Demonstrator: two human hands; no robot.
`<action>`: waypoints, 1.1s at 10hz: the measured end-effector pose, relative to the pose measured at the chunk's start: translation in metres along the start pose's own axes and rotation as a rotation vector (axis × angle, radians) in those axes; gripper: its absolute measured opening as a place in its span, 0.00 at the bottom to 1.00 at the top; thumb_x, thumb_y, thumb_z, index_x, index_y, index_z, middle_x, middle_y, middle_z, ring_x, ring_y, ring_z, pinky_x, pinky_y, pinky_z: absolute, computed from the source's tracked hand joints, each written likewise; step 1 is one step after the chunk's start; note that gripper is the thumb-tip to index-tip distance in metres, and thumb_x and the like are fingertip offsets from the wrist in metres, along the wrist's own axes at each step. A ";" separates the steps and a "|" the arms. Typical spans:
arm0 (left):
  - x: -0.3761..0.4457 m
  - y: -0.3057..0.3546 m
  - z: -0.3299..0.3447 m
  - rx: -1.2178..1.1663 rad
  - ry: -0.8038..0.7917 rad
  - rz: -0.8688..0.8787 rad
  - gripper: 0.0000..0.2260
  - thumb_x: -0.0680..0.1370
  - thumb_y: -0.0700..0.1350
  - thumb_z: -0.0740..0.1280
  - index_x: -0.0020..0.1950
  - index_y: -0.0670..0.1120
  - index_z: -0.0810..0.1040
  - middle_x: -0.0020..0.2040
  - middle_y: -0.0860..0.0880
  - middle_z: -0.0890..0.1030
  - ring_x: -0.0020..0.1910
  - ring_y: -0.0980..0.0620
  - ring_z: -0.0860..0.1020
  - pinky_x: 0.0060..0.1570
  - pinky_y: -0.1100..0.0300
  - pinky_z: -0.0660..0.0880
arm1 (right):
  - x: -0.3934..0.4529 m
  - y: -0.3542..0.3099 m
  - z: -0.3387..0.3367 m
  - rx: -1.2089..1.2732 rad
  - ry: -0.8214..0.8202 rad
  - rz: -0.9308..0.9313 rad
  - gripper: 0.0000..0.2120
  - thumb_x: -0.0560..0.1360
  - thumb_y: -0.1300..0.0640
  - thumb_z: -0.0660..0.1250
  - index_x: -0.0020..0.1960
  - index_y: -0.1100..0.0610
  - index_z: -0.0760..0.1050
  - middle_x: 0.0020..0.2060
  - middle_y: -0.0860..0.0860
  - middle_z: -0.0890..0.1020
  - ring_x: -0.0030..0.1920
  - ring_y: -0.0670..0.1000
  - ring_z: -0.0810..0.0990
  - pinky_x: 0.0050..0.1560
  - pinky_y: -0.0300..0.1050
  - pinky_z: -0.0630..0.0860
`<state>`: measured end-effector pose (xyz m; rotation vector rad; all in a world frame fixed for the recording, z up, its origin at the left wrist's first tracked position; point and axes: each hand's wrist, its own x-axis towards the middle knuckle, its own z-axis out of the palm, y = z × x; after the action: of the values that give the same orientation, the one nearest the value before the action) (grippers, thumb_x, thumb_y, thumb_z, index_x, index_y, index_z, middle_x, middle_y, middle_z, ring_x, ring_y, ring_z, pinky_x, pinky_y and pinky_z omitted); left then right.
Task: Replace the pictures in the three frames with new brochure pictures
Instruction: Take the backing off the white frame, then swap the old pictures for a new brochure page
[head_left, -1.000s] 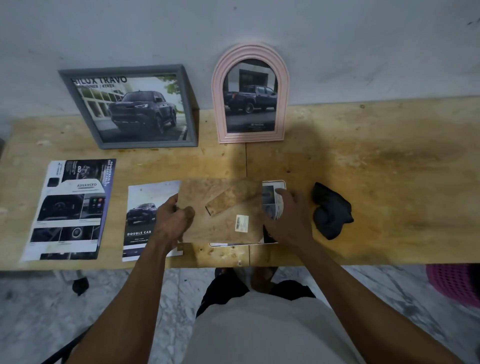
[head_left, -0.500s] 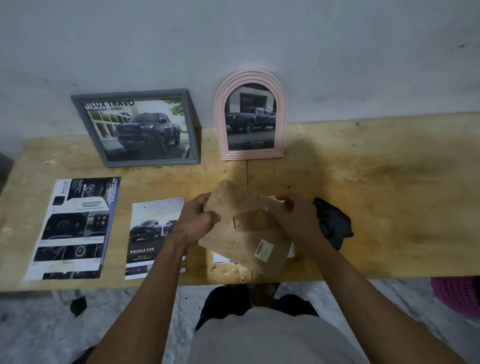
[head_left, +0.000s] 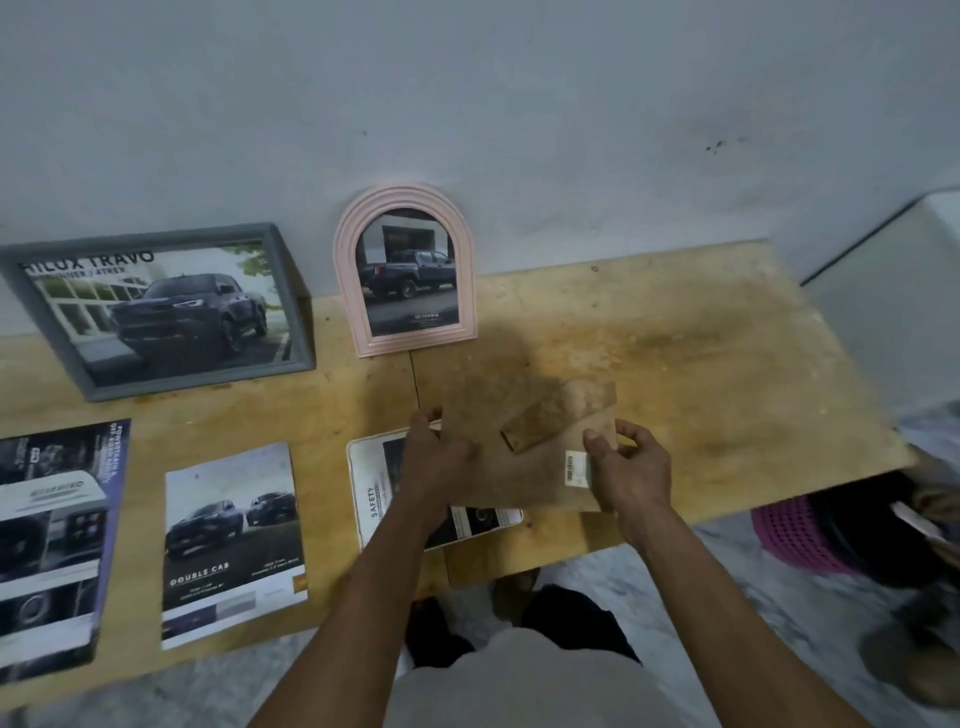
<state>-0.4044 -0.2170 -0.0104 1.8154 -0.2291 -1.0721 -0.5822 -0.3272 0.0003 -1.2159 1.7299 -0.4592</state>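
**A:** How far along is the job, judging from the wooden table (head_left: 701, 332)?

**B:** Two frames look finished. The grey rectangular frame (head_left: 156, 312) leans on the wall at the far left with a pickup picture in it, and the pink arched frame (head_left: 405, 270) stands upright just right of it, also showing a truck. The third is open, so I judge about one frame's worth of work is left.

**A:** Where is that third one?

**B:** At the near edge, centre. The white frame (head_left: 363, 483) lies flat with a brochure picture marked "SAFETY" in it; the print runs sideways, so its long axis goes roughly near to far. Partly above it is the brown backing board (head_left: 524, 467), held level, stand side up, long axis running left to right. Its stand flap (head_left: 558, 415) slants from near-left to far-right.

**A:** And the hands?

**B:** The left hand (head_left: 431, 462) grips the board's left edge, fingers curled around it. The right hand (head_left: 631, 467) pinches the right edge beside the barcode sticker (head_left: 577, 468), thumb on top.

**A:** Anything spare?

**B:** Two brochure sheets lie flat at the near left: the large dashboard sheet (head_left: 47, 545) and the "DOUBLE CAB" sheet (head_left: 231, 540). A pink basket (head_left: 795, 535) sits on the floor to the right.
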 end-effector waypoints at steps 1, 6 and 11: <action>0.006 0.008 0.020 -0.032 0.004 -0.048 0.23 0.75 0.39 0.70 0.68 0.47 0.67 0.60 0.47 0.75 0.54 0.48 0.76 0.52 0.50 0.78 | 0.024 -0.012 -0.010 -0.001 0.008 0.009 0.19 0.72 0.54 0.74 0.62 0.51 0.75 0.45 0.52 0.82 0.45 0.55 0.82 0.51 0.58 0.81; 0.116 0.061 0.129 0.179 0.096 -0.149 0.23 0.74 0.34 0.71 0.68 0.46 0.74 0.42 0.53 0.78 0.43 0.54 0.78 0.44 0.64 0.75 | 0.202 -0.072 -0.022 -0.255 -0.207 -0.168 0.19 0.75 0.60 0.67 0.64 0.61 0.76 0.54 0.56 0.80 0.47 0.51 0.78 0.43 0.44 0.74; 0.151 0.060 0.168 -0.143 0.336 -0.386 0.14 0.83 0.35 0.60 0.37 0.43 0.71 0.35 0.50 0.67 0.20 0.58 0.73 0.22 0.67 0.71 | 0.251 -0.050 0.001 -0.532 -0.294 -0.263 0.18 0.74 0.60 0.67 0.62 0.66 0.75 0.57 0.64 0.79 0.63 0.62 0.72 0.65 0.51 0.67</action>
<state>-0.4234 -0.4418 -0.0694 1.9171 0.4039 -0.9897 -0.5714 -0.5689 -0.0831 -1.8028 1.4847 0.0460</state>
